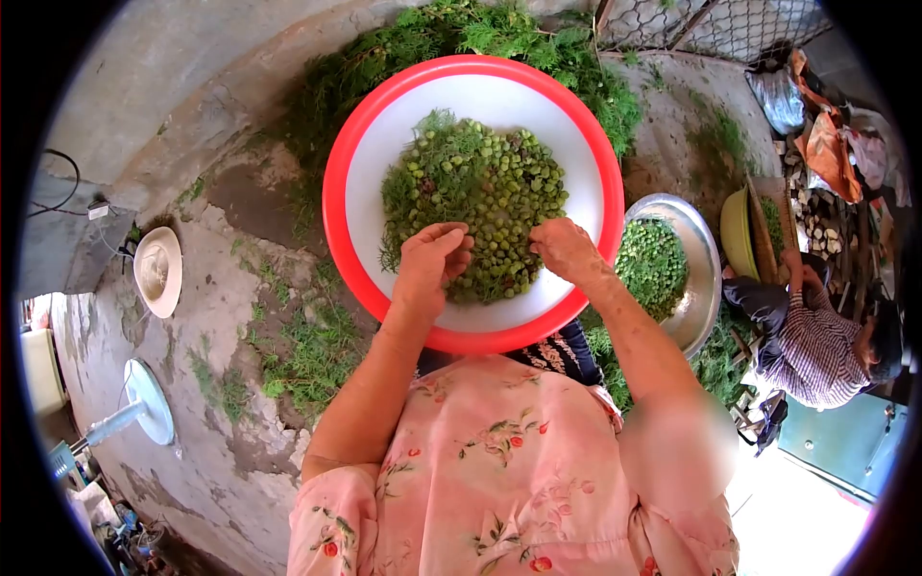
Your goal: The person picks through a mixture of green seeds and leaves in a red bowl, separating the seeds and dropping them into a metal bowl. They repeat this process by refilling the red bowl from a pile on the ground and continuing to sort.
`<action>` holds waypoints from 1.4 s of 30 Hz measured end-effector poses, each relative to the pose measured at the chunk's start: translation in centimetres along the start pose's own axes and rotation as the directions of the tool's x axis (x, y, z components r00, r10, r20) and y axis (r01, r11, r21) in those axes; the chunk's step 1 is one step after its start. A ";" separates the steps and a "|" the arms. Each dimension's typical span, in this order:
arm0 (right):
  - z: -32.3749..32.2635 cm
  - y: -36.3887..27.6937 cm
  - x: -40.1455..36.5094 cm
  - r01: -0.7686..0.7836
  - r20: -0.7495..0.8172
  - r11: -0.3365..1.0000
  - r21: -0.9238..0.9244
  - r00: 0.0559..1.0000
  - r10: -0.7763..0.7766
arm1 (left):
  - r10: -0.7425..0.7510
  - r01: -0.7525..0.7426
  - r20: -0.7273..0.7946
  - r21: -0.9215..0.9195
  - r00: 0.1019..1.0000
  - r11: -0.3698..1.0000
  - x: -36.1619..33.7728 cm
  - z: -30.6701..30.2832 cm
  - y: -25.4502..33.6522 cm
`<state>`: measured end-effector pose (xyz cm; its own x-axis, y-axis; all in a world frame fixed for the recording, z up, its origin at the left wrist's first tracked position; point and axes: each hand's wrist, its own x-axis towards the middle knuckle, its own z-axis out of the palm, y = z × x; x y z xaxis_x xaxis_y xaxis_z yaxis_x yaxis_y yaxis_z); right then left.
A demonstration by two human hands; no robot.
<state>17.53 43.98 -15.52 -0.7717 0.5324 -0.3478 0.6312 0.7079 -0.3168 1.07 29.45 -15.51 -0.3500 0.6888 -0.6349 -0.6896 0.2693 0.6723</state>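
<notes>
A white basin with a broad red rim (340, 226) sits in front of me. Small round green seed cones (514, 182) are heaped inside it, with feathery green sprigs (447, 178) mixed in, mostly on the left. At the near left edge of the heap is my left hand (437, 259), its fingers loosely curved and thumb apart, with nothing visible in it. My right hand (569, 250) is at the right edge of the cones, fingertips pinched together; what they hold, if anything, is hidden.
A metal bowl (706, 278) of green cones stands right of the basin. Cut branches (538, 34) lie behind it, more sprigs (317, 355) on the ground at left. Farther right, another person (816, 341) sits by a yellow-green basin (737, 230). A hat (157, 272) lies left.
</notes>
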 end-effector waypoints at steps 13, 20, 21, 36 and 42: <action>2.3 -0.2 1.5 0.144 0.014 0.979 -0.146 0.990 -0.144 | -0.051 0.046 -0.067 -0.080 0.996 0.996 0.4 -0.3 -0.1; 2.2 -0.8 1.8 0.112 -0.026 0.988 -0.106 0.993 -0.115 | -0.043 0.037 -0.062 -0.087 0.997 0.996 0.4 -0.4 0.0; 1.7 -0.8 1.4 0.128 -0.071 0.987 -0.096 0.988 -0.135 | -0.043 0.037 -0.063 -0.089 0.997 0.995 0.4 -0.5 0.0; 2.7 -2.1 1.0 0.240 0.058 0.971 -0.009 0.969 -0.239 | -0.048 0.041 -0.067 -0.101 0.997 0.994 0.5 -0.5 -0.2; 1.3 -0.9 0.8 0.170 0.004 0.959 0.227 0.985 -0.175 | -0.056 0.049 -0.071 -0.097 0.996 0.994 0.5 -0.5 -0.3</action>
<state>16.45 43.18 -16.66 -0.8700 0.3983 -0.2905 0.4920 0.6639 -0.5632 0.77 29.42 -16.19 -0.3549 0.6230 -0.6971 -0.7640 0.2365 0.6003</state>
